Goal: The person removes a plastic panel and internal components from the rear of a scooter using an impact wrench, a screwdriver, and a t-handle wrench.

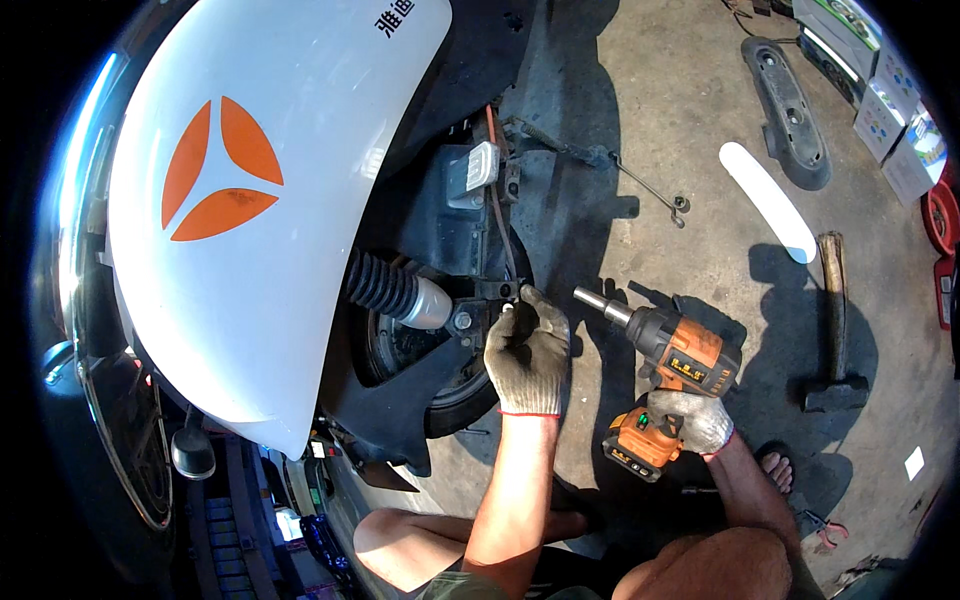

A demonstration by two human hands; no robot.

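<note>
My left hand (530, 360), in a dirty knit work glove, reaches to a metal bracket (492, 290) beside the rear wheel (462, 402) of a white scooter (270, 300). Its fingers are curled in at the bracket's end, and what they pinch is hidden. Just left of them are a bolt head (462, 321) and the shock absorber (385, 288) with its black spring. My gloved right hand (697, 420) is wrapped round the grip of an orange and black cordless impact wrench (690, 350). The long socket (603, 304) on the wrench points up-left toward the bracket, apart from it.
On the concrete floor at right lie a hammer (836, 320), a white curved strip (768, 202) and a long dark cover (790, 115). Boxes (895, 130) stand at the far right. A thin rod (648, 185) sticks out behind the wheel. Red-handled pliers (828, 532) lie by my right knee.
</note>
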